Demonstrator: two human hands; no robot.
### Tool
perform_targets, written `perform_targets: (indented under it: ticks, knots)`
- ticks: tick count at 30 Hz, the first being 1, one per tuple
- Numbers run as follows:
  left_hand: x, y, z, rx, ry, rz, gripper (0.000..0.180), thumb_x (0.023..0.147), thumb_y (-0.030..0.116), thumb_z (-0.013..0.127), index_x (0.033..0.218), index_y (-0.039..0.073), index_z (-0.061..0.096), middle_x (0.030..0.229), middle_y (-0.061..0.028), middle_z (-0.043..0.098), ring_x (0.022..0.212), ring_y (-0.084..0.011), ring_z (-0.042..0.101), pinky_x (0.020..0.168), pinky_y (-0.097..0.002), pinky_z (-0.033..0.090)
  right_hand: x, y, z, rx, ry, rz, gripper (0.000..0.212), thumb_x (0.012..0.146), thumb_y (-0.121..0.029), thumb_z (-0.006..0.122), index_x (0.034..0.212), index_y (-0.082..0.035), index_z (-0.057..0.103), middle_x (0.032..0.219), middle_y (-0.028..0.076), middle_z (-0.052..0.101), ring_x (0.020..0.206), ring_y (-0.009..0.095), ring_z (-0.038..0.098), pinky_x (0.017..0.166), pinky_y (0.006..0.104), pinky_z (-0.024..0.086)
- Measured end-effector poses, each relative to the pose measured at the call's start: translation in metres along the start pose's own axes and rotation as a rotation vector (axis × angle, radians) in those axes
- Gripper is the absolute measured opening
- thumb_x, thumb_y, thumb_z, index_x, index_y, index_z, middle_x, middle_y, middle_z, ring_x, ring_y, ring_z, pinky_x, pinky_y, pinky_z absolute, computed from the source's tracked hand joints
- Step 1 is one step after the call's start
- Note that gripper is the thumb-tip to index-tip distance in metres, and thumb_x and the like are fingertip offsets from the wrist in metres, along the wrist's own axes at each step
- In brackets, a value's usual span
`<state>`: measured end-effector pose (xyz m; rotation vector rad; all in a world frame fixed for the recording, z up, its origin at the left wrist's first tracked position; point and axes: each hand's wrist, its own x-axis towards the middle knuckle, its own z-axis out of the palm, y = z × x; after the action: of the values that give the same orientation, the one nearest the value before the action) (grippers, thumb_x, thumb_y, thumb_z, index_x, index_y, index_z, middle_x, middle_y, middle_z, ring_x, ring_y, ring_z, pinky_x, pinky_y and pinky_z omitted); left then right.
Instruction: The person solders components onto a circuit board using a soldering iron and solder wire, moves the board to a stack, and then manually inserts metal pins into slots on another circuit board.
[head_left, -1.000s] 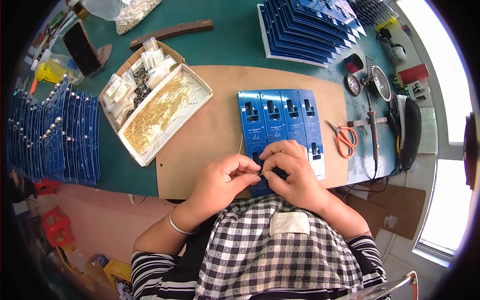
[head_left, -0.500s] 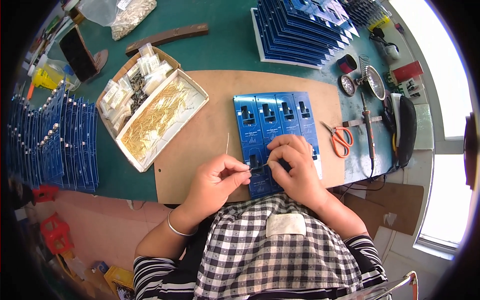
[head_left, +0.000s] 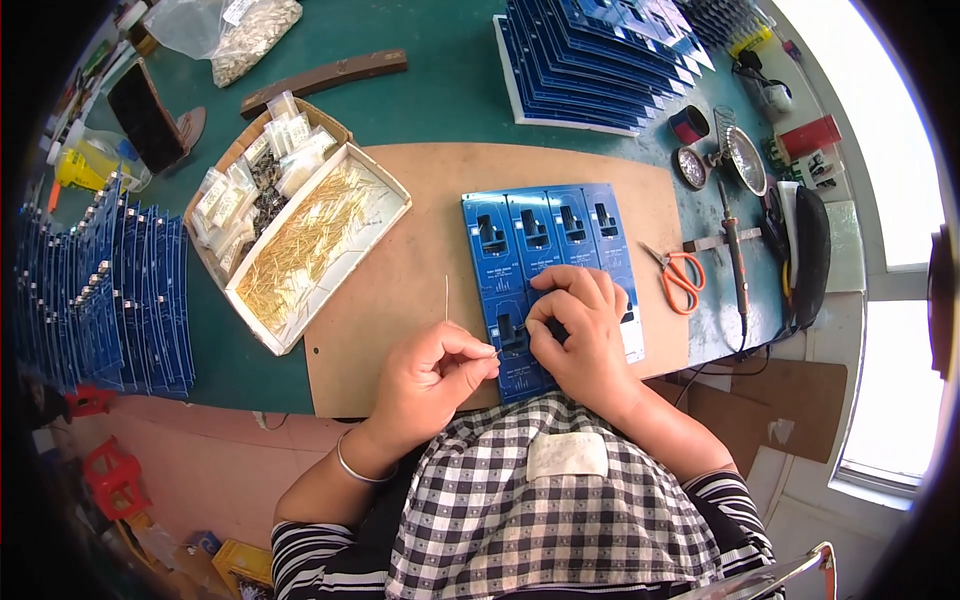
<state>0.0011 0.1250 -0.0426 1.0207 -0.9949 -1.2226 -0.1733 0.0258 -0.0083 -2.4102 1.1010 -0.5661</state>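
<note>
My left hand (head_left: 432,375) is closed at the lower left edge of a blue circuit board panel (head_left: 503,270), thumb and forefinger pinching a thin metal pin. A second thin, straight pin (head_left: 447,298) sticks up from behind its knuckles. My right hand (head_left: 585,335) lies over the panel's lower middle, fingers curled together beside a dark cutout; whatever is in the fingertips is too small to make out. The panel carries rows of cutouts with small dark parts in them. It lies on a brown board (head_left: 400,250), its lower right part hidden by my right hand.
A cardboard box (head_left: 380,208) of gold-coloured pins and small packets sits at left. Orange-handled cutters (head_left: 683,284) and a soldering iron (head_left: 735,265) lie at right. Stacked blue panels (head_left: 575,85) stand at the back, more panels (head_left: 105,290) far left, a phone (head_left: 148,118) behind.
My left hand has drawn slightly down and left from the cutout with its pin. My right fingers have curled and shifted a little. The whole view has tilted slightly.
</note>
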Motion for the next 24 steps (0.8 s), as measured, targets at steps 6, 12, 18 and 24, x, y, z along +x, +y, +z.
perform_targets:
  ticks: [6,12,18,24]
  knots:
    - [0.0,0.001,0.0,0.012,0.0,0.019,0.014,0.089,-0.009,0.062,0.098,0.001,0.057,0.09,-0.0097,0.061,0.082,-0.0167,0.067,0.074,-0.027,0.055,0.002,-0.001,0.001,0.0,0.015,-0.012,0.011,0.071,-0.007,0.071,0.078,-0.011,0.062,0.11,0.002,0.059,0.105,0.024,0.051,0.091,0.0414,0.031]
    - [0.0,0.0,0.0,0.033,-0.009,0.026,0.014,0.089,-0.008,0.062,0.098,0.001,0.057,0.09,-0.0098,0.061,0.082,-0.0165,0.067,0.073,-0.0261,0.055,0.0,-0.003,0.002,-0.029,0.032,-0.042,0.013,0.071,-0.007,0.071,0.078,-0.011,0.061,0.11,0.001,0.059,0.104,0.023,0.052,0.091,0.0413,0.031]
    - [-0.001,-0.001,0.001,0.0,0.015,0.026,0.009,0.09,-0.004,0.065,0.096,0.001,0.06,0.09,-0.0079,0.064,0.082,-0.0132,0.067,0.069,-0.0229,0.053,0.0,-0.005,0.003,-0.06,0.044,-0.054,0.014,0.07,-0.006,0.07,0.077,-0.011,0.059,0.108,0.001,0.06,0.103,0.022,0.052,0.09,0.0413,0.031]
    - [-0.001,-0.001,0.002,0.012,0.025,0.027,0.009,0.089,-0.004,0.065,0.096,0.001,0.061,0.089,-0.0075,0.064,0.082,-0.013,0.067,0.068,-0.023,0.053,0.006,-0.016,0.001,-0.305,0.044,-0.177,0.013,0.068,-0.011,0.069,0.078,-0.01,0.061,0.104,0.0,0.059,0.101,0.019,0.053,0.09,0.042,0.031]
